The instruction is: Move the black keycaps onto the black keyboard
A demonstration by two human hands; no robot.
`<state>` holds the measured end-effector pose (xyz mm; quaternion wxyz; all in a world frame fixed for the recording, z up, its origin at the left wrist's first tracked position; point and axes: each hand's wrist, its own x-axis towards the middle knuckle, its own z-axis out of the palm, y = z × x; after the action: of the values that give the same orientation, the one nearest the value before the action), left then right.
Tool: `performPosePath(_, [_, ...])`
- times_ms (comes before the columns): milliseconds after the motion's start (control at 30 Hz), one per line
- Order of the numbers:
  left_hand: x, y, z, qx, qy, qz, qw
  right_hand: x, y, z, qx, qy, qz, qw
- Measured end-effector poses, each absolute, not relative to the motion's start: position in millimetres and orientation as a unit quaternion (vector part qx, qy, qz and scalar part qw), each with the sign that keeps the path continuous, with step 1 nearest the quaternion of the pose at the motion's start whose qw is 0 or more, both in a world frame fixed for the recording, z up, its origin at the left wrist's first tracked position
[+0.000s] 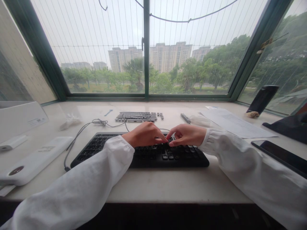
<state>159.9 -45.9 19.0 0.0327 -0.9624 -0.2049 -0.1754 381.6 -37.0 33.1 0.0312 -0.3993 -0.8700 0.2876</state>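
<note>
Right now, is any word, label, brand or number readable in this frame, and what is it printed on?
None can be read.
White box: label too blurred.
White device: label too small.
Paper sheets: print too faint.
Keyboard under both hands: key legends too small.

hands [165, 135] hide mid keys | fingertip contents unclear | phone [283, 156] cut off rt

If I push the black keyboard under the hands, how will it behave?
The keyboard looks flat and rigid, so it would probably slide rather than tip on the smooth table. Its cable may drag or snag. Both hands rest on it, likely holding it in place.
</note>
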Motion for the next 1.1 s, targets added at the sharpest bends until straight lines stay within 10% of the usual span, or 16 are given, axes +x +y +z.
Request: performPosePath(1100, [164.3,-58.9,24.3,-0.963,-0.22,-0.152,0.026,377.5,-38.3,22.8,-0.432,-0.851,0.284,0.094])
